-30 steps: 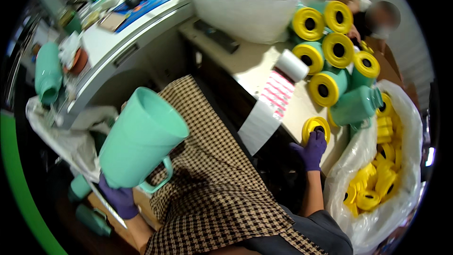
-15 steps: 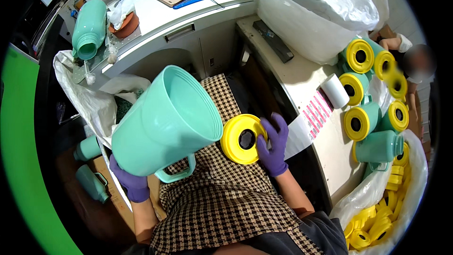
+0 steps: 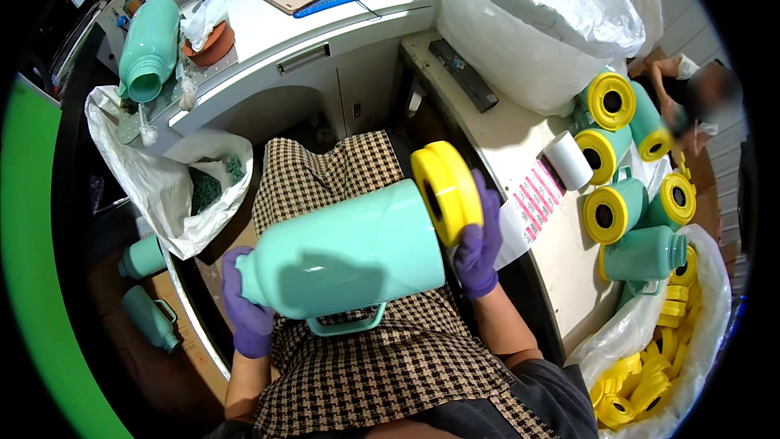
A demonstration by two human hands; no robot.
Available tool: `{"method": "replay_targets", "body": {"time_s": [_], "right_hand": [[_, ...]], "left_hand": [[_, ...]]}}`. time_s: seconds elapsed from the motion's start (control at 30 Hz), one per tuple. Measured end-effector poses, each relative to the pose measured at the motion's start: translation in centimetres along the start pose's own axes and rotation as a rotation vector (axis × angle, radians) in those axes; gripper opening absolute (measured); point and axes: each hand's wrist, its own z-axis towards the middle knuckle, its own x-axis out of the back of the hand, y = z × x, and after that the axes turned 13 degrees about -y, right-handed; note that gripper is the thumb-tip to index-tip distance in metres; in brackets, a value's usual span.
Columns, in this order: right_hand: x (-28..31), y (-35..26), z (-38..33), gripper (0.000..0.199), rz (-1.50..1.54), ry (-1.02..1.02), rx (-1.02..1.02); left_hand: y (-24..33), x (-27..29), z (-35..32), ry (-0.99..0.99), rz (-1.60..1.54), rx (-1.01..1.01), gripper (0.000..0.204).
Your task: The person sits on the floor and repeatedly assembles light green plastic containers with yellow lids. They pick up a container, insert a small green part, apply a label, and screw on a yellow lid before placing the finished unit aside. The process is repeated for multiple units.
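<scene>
A mint-green plastic flask shell [image 3: 366,232] lies sideways in front of me above my checked apron, its handle pointing down. My left hand [image 3: 248,309], in a purple glove, is closed round its narrow neck end on the left. A yellow ring-shaped cap [image 3: 460,195] with a dark centre is tilted against the shell's wide right end; whether it is seated there I cannot tell. Gloved in purple too, my right hand [image 3: 483,248] grips this cap from its outer side, with some fingers hidden behind it.
To the right, several green shells with yellow caps [image 3: 604,213] lie by a white roll [image 3: 567,161] and label sheet [image 3: 536,207]. Loose yellow caps fill a bag [image 3: 715,333] at lower right. Another person [image 3: 691,89] works beyond. A white sack [image 3: 195,223] hangs at left.
The shell has swung from tilted up, mouth showing, to nearly level, its wide end now facing right. The yellow cap has turned and come up against that end.
</scene>
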Motion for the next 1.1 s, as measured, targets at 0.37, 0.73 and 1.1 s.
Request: {"method": "replay_targets", "body": {"time_s": [0.37,0.73,1.1], "right_hand": [[-0.6,-2.0,-0.4,0.073,-0.012,-0.074,0.290],[-1.4,-2.5,-1.7,0.077,0.287,-0.149,-0.038],[0.6,-3.4,4.0,0.090,0.960,-0.041,-0.088]], "left_hand": [[0.6,-0.9,-0.3,-0.146,0.935,-0.378,0.038],[3.0,-0.3,-0.2,-0.008,0.720,-0.350,0.032],[1.8,-0.6,1.3,-0.145,0.371,-0.144,0.045]]}}
